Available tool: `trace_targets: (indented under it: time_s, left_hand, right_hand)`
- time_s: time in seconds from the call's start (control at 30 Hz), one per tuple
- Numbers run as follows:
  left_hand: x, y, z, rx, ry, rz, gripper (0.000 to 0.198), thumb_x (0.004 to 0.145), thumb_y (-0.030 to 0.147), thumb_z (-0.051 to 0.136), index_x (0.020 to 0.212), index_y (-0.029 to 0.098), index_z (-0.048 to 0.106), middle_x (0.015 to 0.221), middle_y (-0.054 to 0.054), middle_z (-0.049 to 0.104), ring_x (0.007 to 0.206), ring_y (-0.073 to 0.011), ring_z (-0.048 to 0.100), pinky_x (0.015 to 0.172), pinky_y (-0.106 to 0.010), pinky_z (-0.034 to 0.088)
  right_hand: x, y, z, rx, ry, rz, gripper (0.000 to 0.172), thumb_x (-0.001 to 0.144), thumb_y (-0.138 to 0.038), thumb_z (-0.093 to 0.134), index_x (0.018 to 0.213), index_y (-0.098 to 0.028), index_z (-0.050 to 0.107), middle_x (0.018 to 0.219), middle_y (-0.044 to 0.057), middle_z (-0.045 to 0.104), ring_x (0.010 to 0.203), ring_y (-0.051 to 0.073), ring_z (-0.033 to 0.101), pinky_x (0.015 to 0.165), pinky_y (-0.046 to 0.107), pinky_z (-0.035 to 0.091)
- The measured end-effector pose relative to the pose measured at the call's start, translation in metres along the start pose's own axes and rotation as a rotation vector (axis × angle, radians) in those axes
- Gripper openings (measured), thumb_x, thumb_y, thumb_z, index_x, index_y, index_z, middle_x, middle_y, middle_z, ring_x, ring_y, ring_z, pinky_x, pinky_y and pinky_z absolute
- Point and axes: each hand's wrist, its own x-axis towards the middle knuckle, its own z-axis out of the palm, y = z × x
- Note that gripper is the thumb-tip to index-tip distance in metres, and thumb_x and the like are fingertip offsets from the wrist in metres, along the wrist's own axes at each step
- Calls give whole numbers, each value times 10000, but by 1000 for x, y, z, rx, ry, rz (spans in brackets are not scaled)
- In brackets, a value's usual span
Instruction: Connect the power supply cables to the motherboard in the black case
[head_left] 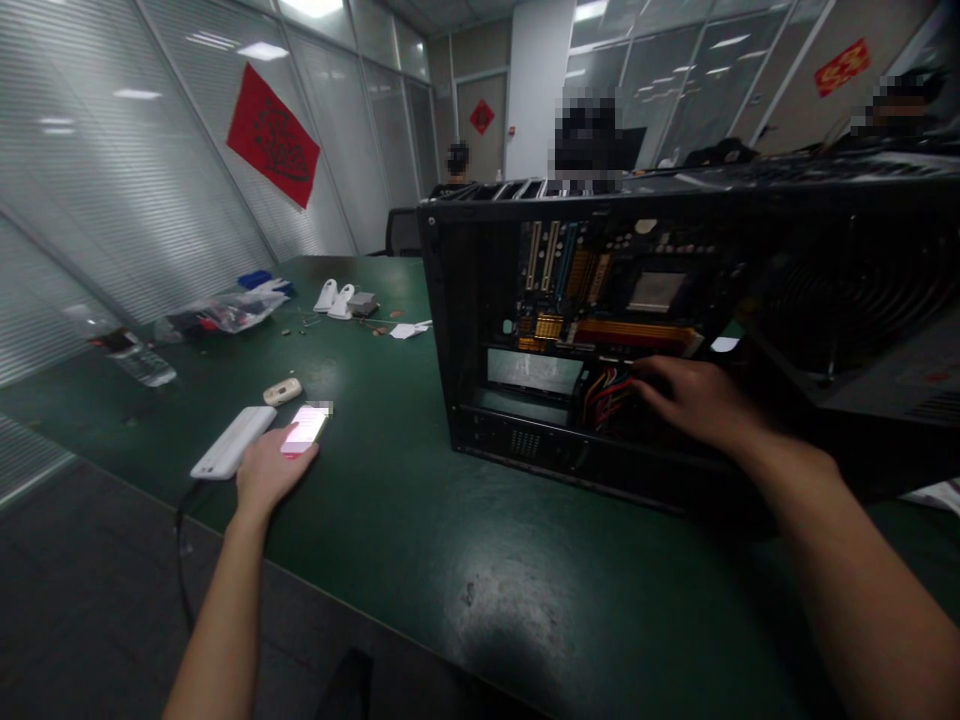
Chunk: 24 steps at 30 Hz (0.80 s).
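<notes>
My left hand point(268, 468) is closed around a smartphone point(304, 428) with a lit white screen, low over the table's left part. Beside that hand lies a white power bank-like block point(234, 442). An open black computer case point(439, 330) stands at the right with its side toward me. Inside, a motherboard point(585, 262) with slots and a bare processor area shows. My right hand point(694, 398) reaches into the lower part of the case, its fingers bent and closed at a bundle of coloured cables point(609, 392). Its fingertips are partly in shadow.
On the green table point(420, 540) lie a small beige oval object point(283, 391), a plastic bottle point(131, 350), a clear plastic bag point(217, 315), white pieces point(341, 300) and a grey block point(363, 304). Other people sit beyond the case. A dark cable point(180, 550) hangs over the left edge.
</notes>
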Motion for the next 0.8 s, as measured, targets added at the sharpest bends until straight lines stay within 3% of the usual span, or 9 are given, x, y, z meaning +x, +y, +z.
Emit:
trace_targets:
  time_s: [0.23,0.33,0.47,0.7,0.8]
  left_hand:
    - [-5,-6,5,-62,61,15,762,857,561,572,1463,108,480,1407,-220,566,1270,-409,547,1049,-523,447]
    - [-15,-7,8,-118,126,79,699,867,518,550,1432,108,512,1405,-195,562,1289,-373,531,1082,-499,435]
    - [-25,-7,14,-117,162,58,644,880,528,491,1392,149,579,1440,-188,498,1303,-375,507,1064,-510,456]
    - [-24,-10,17,-104,141,83,543,886,529,462,1255,210,700,1455,-150,469,1337,-360,479,1090,-505,440]
    - [-24,-10,17,-110,148,73,583,879,545,456,1291,194,675,1455,-159,469,1338,-370,475,1099,-513,430]
  right_hand:
    - [0,1,0,-8,-4,10,281,922,-320,521,1095,-169,682,1065,136,739,945,303,711,826,439,567]
    - [0,2,0,-15,-9,-5,283,915,-317,522,1081,-156,685,1046,141,743,929,301,715,804,428,571]
    - [0,2,1,-10,7,-26,280,914,-319,523,1088,-169,682,1055,130,745,932,290,718,812,420,572]
    - [0,1,2,-18,22,-27,305,921,-323,513,1101,-147,685,1047,145,744,933,298,717,811,431,572]
    - [0,2,2,-24,28,-21,291,913,-308,523,1098,-156,688,1047,136,745,928,288,717,805,421,574]
